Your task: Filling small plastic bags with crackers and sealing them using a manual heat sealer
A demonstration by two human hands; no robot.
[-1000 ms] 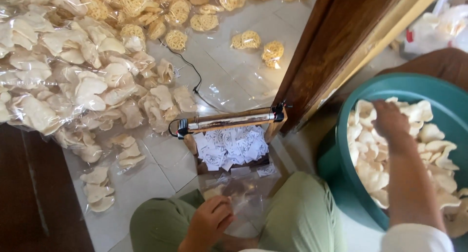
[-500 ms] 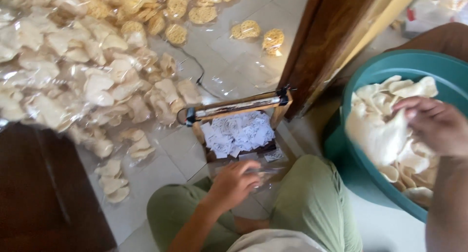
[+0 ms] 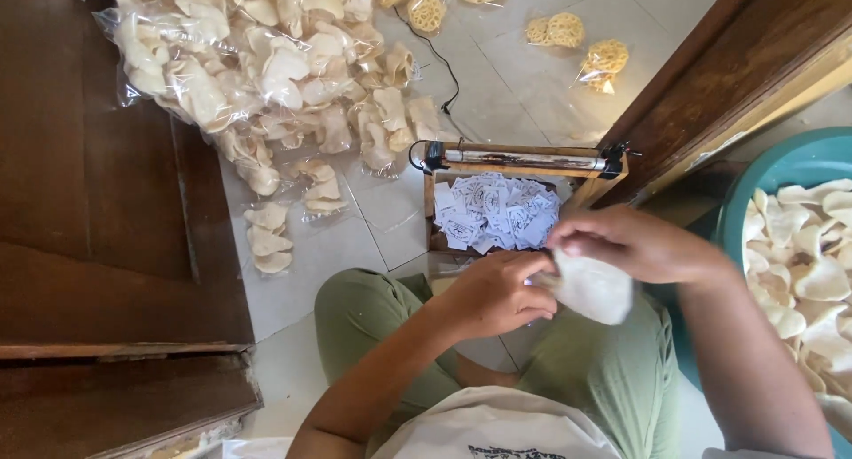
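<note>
- Tiled floor (image 3: 524, 86) in the head view, pale and glossy, with a dark wooden door (image 3: 98, 184) along the left side and a wooden door frame (image 3: 737, 77) cutting across the top right.
- Bagged crackers (image 3: 266, 68) are piled all over the top left of the floor, clear plastic packs of pale chips, plus a few round yellowish lacy ones (image 3: 603, 59) near the top edge.
- Right in front of the person's knees sits a small wooden box full of little white paper labels (image 3: 497, 215), with a bar-shaped heat sealer (image 3: 524, 160) across its far edge and a black cord running up the floor.
- Left hand (image 3: 493, 295) is curled shut, pinching the mouth of a clear plastic bag (image 3: 541, 277) over the lap.
- Right hand (image 3: 635, 244) is closed on a stack of white crackers (image 3: 590, 286), held right at the bag opening, touching the left hand's fingers.
- Teal basin (image 3: 772, 179) of loose crackers sits at the right edge, just beside the right arm.
- Green trousers (image 3: 603, 370) fill the bottom middle.
</note>
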